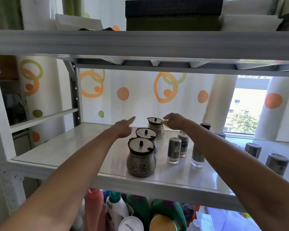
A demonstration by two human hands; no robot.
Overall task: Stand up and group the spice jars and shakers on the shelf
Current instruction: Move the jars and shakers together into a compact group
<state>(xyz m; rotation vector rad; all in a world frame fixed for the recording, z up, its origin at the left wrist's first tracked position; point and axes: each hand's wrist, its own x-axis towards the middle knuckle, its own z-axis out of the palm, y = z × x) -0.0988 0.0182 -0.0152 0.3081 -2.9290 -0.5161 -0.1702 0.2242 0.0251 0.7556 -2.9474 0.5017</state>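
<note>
The left hand (123, 129) and right hand (174, 121) are bare. The left forearm (83, 157) and right forearm (223, 152) are bare as far as they show.

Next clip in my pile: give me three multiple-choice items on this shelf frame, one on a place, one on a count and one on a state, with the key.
1. Where do the round lidded jars stand relative to the tall grey shakers?
A. To their left, on the same shelf
B. On the shelf above
C. On the shelf below

2. How many round lidded jars are there?
A. Two
B. Three
C. Five

3. How does the nearest jar stand?
A. On its side
B. Upright, lid on
C. Upright, lid off

Key:
1 A: the jars line up left of the shakers on one board.
2 B: three dark-rimmed lids show, one behind another.
3 B: its base sits flat and the knobbed lid covers its mouth.
</note>
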